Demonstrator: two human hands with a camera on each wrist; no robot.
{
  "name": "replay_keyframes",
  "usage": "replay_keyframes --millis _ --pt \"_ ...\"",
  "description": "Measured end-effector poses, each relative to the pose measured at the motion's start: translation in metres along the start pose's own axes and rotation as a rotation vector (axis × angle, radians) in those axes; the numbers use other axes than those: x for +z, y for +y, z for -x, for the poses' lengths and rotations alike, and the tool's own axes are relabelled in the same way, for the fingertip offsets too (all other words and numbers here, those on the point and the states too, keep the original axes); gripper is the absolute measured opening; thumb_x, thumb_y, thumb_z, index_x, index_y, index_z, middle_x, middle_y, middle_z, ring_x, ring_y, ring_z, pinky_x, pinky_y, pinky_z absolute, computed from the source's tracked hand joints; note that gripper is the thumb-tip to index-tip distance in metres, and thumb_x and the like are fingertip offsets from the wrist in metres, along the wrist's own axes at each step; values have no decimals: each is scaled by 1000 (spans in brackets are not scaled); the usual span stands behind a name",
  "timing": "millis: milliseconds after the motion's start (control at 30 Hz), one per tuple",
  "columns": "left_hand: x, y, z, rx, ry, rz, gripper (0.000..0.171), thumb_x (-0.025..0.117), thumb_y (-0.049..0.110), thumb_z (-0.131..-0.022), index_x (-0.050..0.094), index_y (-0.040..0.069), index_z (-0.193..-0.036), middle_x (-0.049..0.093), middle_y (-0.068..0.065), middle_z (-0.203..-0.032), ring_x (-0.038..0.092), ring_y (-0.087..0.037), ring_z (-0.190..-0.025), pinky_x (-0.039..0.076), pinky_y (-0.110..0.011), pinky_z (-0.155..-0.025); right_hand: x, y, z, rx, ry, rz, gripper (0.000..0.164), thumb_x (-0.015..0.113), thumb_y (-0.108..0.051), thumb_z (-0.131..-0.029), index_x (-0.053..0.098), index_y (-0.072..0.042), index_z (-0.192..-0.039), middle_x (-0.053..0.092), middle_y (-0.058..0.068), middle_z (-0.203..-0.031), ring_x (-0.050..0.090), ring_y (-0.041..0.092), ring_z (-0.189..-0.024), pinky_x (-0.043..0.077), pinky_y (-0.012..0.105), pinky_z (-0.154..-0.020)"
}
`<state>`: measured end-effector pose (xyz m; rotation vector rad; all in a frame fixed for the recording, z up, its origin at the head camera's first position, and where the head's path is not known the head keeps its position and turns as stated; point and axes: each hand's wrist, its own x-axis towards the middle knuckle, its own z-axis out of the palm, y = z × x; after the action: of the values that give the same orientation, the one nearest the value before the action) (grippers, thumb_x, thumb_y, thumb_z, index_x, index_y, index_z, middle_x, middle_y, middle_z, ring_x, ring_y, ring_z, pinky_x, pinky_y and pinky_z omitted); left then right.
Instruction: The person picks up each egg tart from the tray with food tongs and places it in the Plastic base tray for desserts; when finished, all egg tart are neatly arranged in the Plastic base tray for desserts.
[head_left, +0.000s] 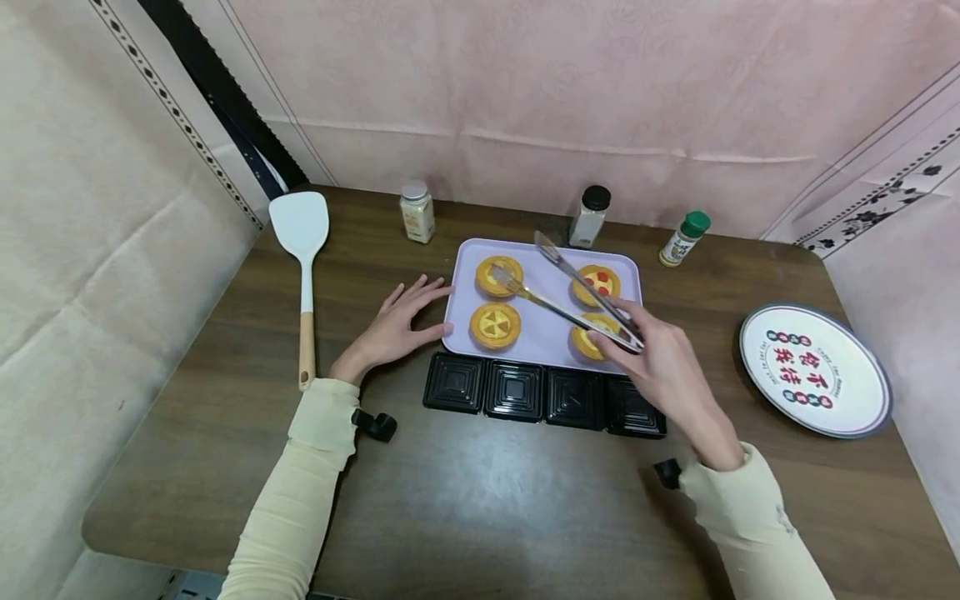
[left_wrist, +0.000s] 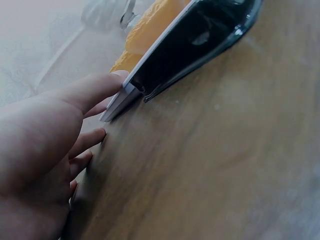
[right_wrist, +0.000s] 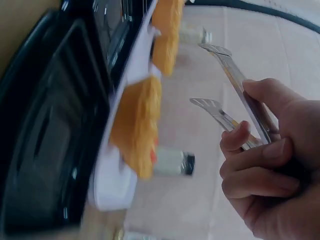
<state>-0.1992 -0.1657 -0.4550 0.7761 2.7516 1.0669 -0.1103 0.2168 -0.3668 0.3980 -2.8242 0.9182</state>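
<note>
Metal tongs (head_left: pixel 561 310) are gripped in my right hand (head_left: pixel 663 367), held above a lavender tray (head_left: pixel 534 340) with their two tips spread apart. Nothing sits between the tips in the right wrist view. On the tray lie several yellow tarts (head_left: pixel 495 326); one at the back right, a tart with red pieces (head_left: pixel 597 286), is partly covered by the tongs. My left hand (head_left: pixel 397 325) touches the tray's left edge with thumb and fingertips, its fingers spread. In the left wrist view the thumb (left_wrist: pixel 95 90) meets the tray rim.
Several black square containers (head_left: pixel 514 390) line the tray's front edge. Behind stand a white-capped jar (head_left: pixel 417 212), a black-capped jar (head_left: pixel 589 217) and a green-capped bottle (head_left: pixel 684 239). A white spatula (head_left: pixel 301 227) lies left; printed plates (head_left: pixel 816 371) are stacked right.
</note>
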Motion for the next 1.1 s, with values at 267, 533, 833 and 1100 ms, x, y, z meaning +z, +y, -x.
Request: replay_keyframes --millis 267,533,833,1100 --pt "0 0 0 10 2 0 62 63 43 -95 42 22 -150 30 -5 -158 11 -25 -148 -1 -49 -116 21 -8 -18 -27 -40 -47 57 74 -34 -89 58 -8 -138 52 5 -70 44 16 -45 35 28 -38" --pt "-1 -1 1 9 -1 1 62 63 42 -95 42 23 -150 30 -5 -158 11 -25 -148 -1 -50 -116 24 -11 -22 -7 -51 -37 57 74 -34 -89 59 -7 -137 51 8 -70 43 17 -41 35 28 -36" --pt "-1 0 1 4 0 3 62 64 42 -95 42 22 -150 30 -5 -158 11 -25 -148 -1 -50 -116 25 -11 -22 -25 -60 -51 56 71 -35 -92 57 -7 -138 61 17 -97 40 16 -40 33 27 -36" --pt "0 -1 1 6 2 -4 62 63 42 -95 42 23 -150 30 -5 -158 11 -24 -148 -1 -50 -116 25 -11 -22 -50 -45 -57 53 70 -32 -93 58 -6 -137 61 18 -105 37 15 -38 32 27 -35"
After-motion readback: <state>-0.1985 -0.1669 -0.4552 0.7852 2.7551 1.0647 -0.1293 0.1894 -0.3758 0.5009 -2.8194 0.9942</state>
